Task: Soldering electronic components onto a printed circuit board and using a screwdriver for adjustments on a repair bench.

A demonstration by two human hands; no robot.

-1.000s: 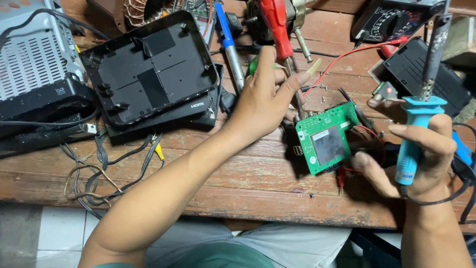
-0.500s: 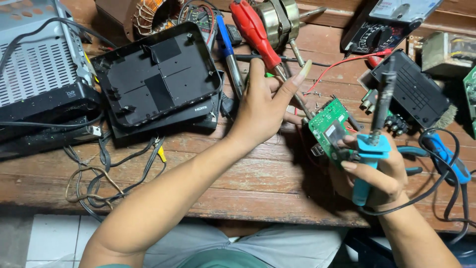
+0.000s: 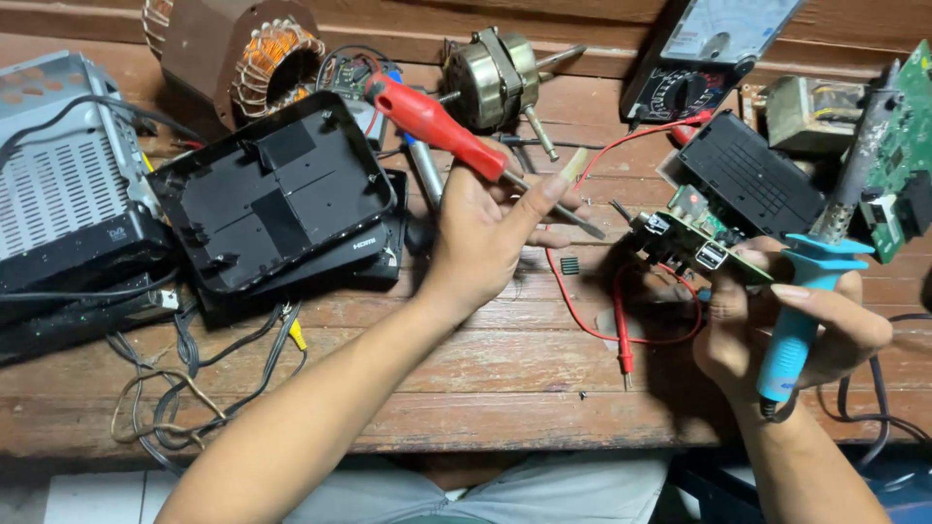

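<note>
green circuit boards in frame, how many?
2. One green board is tilted almost edge-on, held in the right hand together with the blue soldering iron. The other board stands at the right edge, partly cut off. More may be hidden.

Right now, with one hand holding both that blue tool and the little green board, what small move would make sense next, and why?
Probably pass the green board to the free left hand. The right hand grips both the board and the blue soldering iron, so the iron's tip cannot reach the board.
</note>
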